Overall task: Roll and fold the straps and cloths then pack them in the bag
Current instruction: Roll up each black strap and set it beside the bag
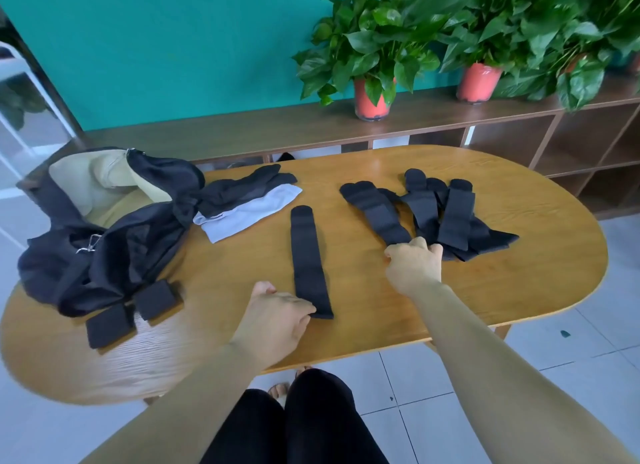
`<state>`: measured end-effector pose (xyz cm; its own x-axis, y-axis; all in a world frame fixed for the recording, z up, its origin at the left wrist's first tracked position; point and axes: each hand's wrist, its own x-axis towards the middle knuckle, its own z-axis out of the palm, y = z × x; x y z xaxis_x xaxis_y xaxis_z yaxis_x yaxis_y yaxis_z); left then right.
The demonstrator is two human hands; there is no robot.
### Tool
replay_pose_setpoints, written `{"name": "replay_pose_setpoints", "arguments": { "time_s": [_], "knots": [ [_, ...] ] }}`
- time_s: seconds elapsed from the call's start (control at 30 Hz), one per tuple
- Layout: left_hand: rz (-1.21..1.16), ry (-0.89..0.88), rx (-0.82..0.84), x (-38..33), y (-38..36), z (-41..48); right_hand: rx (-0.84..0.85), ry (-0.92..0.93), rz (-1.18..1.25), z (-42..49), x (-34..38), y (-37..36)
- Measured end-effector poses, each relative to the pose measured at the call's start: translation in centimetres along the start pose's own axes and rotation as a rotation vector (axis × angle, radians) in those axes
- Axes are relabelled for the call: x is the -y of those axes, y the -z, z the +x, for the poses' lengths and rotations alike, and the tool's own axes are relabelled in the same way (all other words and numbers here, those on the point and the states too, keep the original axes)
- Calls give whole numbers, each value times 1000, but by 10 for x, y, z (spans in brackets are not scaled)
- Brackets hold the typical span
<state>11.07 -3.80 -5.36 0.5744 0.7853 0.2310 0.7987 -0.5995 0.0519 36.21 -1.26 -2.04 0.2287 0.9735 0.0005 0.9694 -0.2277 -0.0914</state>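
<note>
Rolling one strap seems in hand: the grip of the left hand [277,311] pinches the near end of the single strap [308,255] at the middle of the worktop [381,307], the grip of the right hand [414,266] curls on the strap pile [433,210] toward the right edge, so the next move probably calls for a tight first turn.

No legible text, label, brand or number anywhere: bag [104,228], straps [429,210], plant pots [370,100] all unmarked.
</note>
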Motion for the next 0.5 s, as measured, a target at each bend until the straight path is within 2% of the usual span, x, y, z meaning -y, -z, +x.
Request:
{"name": "replay_pose_setpoints", "arguments": {
  "time_s": [0.13,0.33,0.5],
  "knots": [
    [25,-6,36,8,7,-12,-19,40,-29,-8,19,4],
    [-78,70,-46,11,19,-5,-73,197,-16,-26,52,2],
    [-57,148,163,6,20,7,-155,428,60,-40,73,-6]
  ]
}}
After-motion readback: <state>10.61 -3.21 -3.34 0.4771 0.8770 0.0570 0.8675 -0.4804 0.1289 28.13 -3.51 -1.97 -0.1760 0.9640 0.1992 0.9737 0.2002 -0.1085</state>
